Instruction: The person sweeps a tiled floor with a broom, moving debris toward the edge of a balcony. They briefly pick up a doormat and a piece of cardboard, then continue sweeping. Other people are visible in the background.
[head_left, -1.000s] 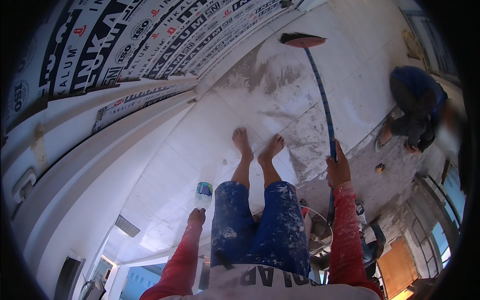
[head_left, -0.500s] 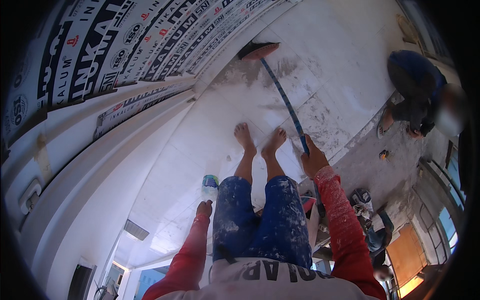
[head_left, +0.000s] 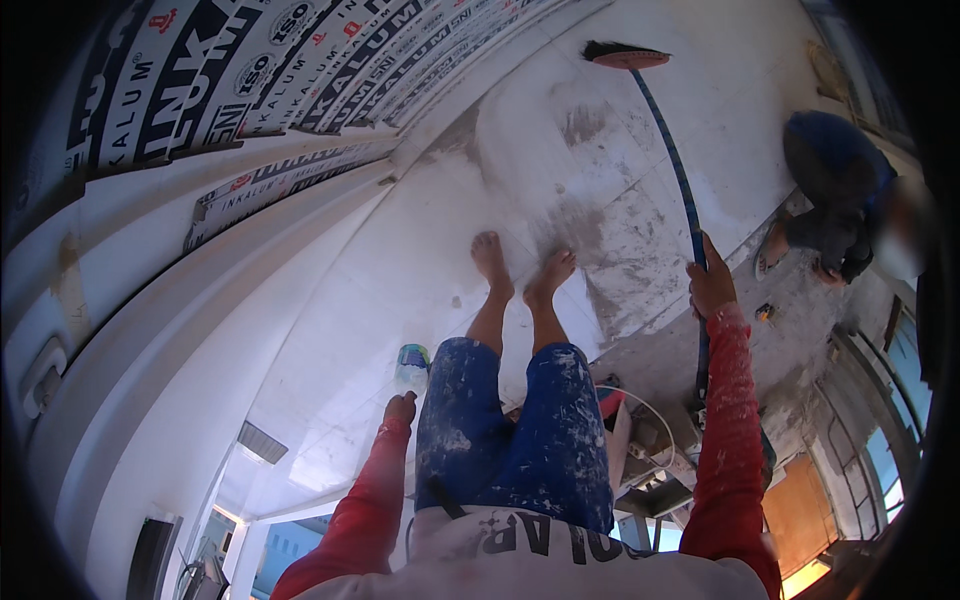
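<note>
My right hand [head_left: 711, 284] is wrapped round the blue-and-dark striped handle [head_left: 668, 140] of a broom, out to my right. The broom's head [head_left: 630, 58], orange-pink with black bristles, lies on the tiled floor well ahead of me. Low by my left thigh, my left hand [head_left: 401, 407] is closed on the narrow end of a clear plastic bottle [head_left: 412, 370] with a green and blue label. Pale dust and dark smears [head_left: 610, 250] cover the floor between my bare feet and the broom.
Long wrapped panels [head_left: 300, 80] with printed film stand along the left wall. A person [head_left: 835, 180] crouches at the right, near a small yellow-and-dark object [head_left: 765, 312] on rough floor. A pale cable [head_left: 655, 415] curves behind my right side. A floor grate [head_left: 263, 442] lies at the lower left.
The broom's head has moved away from me and to the right, and my right hand has swung right with the handle. My left hand stays low with the bottle.
</note>
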